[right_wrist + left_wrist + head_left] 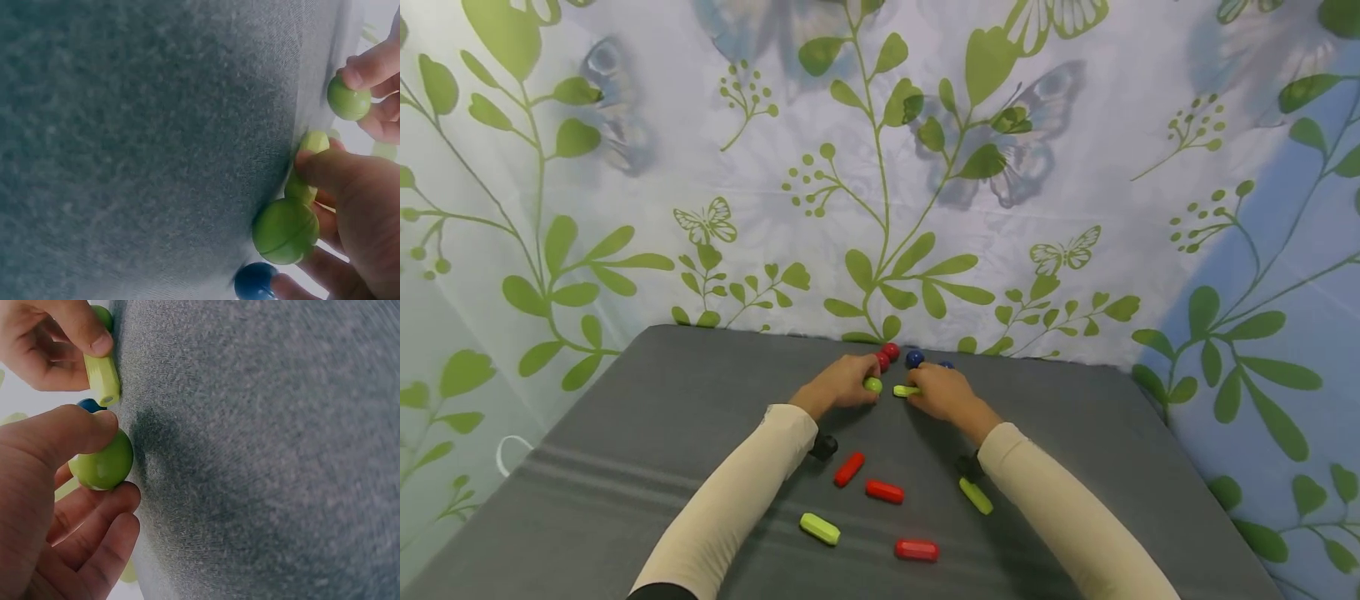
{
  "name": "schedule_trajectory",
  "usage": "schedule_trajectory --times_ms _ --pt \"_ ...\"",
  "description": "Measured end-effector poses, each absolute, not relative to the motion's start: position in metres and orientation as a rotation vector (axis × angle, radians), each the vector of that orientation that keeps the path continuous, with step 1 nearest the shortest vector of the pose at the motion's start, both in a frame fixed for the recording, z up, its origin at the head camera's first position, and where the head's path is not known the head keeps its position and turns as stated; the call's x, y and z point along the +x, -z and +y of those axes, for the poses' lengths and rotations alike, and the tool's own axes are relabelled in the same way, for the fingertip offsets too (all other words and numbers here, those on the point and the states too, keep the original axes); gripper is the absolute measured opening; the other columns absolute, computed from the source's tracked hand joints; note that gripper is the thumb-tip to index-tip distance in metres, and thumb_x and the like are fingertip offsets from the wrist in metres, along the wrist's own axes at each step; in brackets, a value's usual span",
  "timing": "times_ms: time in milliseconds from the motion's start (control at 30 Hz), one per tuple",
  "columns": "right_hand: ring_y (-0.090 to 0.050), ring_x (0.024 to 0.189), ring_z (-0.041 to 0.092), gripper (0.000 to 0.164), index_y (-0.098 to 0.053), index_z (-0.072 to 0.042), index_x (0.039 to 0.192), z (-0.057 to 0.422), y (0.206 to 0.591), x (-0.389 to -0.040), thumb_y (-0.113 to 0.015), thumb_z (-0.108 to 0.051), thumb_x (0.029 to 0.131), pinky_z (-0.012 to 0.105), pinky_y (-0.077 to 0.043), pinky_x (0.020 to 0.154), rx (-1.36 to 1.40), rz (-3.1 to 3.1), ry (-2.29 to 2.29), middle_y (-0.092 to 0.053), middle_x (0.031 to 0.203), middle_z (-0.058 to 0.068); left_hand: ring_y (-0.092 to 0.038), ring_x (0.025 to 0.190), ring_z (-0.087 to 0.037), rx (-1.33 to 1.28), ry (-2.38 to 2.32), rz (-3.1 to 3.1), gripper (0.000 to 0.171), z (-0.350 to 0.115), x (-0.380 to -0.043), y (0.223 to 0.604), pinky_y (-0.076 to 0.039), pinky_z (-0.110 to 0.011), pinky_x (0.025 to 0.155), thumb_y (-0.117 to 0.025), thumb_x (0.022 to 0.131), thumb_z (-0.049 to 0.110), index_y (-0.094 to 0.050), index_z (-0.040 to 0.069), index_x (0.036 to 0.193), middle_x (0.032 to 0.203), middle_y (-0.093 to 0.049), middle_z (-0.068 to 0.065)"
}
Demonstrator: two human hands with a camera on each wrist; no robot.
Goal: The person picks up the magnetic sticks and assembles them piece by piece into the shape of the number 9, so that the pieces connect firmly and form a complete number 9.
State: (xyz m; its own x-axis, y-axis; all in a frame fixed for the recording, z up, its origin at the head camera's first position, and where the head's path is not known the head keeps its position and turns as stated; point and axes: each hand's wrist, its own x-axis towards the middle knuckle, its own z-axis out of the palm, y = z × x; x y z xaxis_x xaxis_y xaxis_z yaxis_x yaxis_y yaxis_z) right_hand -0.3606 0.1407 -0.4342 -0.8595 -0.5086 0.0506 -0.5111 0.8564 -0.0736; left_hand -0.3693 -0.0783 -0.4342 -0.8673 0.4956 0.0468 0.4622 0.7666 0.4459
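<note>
Between thumb and fingers, my left hand pinches a shiny green ball just over the grey tabletop. My right hand grips a yellow-green faceted stick, whose free end points toward the left hand's ball and shows a small round metallic disc. A second green ball sits at the other end of that stick, against the right fingers. Close by the right fingertips is a blue ball. The ball in the left hand and the stick are apart, with a small gap between them.
Beyond the hands lie red balls and a blue ball. Nearer the body are red sticks and yellow-green sticks, one beside the right forearm. A leaf-patterned curtain hangs behind the table.
</note>
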Motion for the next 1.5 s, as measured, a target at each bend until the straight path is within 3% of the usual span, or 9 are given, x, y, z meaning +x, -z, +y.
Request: schedule_trajectory --times_ms 267,633,1133,1333,1500 --pt "-0.056 0.074 0.015 0.009 -0.067 -0.018 0.098 0.144 0.437 -0.363 -0.074 -0.023 0.094 0.039 -0.050 0.067 0.788 -3.032 -0.190 -0.061 0.091 -0.001 -0.053 0.076 -0.015 0.777 -0.699 2.890 0.028 -0.073 -0.370 0.436 -0.043 -0.030 0.070 -0.082 0.085 0.016 -0.059 0.013 0.100 0.089 -0.060 -0.002" --pt "-0.058 0.081 0.014 0.011 -0.069 -0.018 0.101 0.142 0.441 -0.363 -0.075 -0.022 0.093 0.039 -0.052 0.072 0.824 -3.005 -0.264 -0.063 0.096 -0.002 -0.053 0.075 -0.014 0.798 -0.717 2.879 0.028 -0.068 -0.373 0.441 -0.045 -0.031 0.071 -0.082 0.085 0.016 -0.059 0.013 0.100 0.090 -0.063 -0.004" --pt "-0.055 0.075 0.010 0.011 -0.067 -0.020 0.100 0.141 0.440 -0.361 -0.075 -0.023 0.093 0.037 -0.050 0.066 0.814 -3.015 -0.303 -0.060 0.091 -0.005 -0.054 0.074 -0.014 0.781 -0.747 2.862 0.026 -0.065 -0.372 0.442 -0.046 -0.031 0.071 -0.080 0.087 0.017 -0.058 0.015 0.101 0.089 -0.062 0.000" --pt "-0.058 0.082 0.013 0.020 -0.067 -0.017 0.113 0.143 0.439 -0.362 -0.073 -0.025 0.095 0.039 -0.052 0.071 0.840 -2.998 -0.306 -0.061 0.099 -0.001 -0.063 0.094 -0.022 0.768 -0.821 2.819 0.032 -0.072 -0.376 0.432 -0.050 -0.038 0.083 -0.079 0.088 0.020 -0.062 0.010 0.114 0.107 -0.066 -0.006" --pt "-0.063 0.095 0.019 0.031 -0.066 -0.013 0.123 0.136 0.436 -0.362 -0.074 -0.023 0.095 0.041 -0.053 0.079 0.927 -2.907 -0.356 -0.063 0.110 0.003 -0.061 0.109 -0.029 0.646 -0.867 2.921 0.033 -0.077 -0.387 0.421 -0.048 -0.044 0.091 -0.074 0.093 0.018 -0.063 0.005 0.121 0.118 -0.064 -0.012"
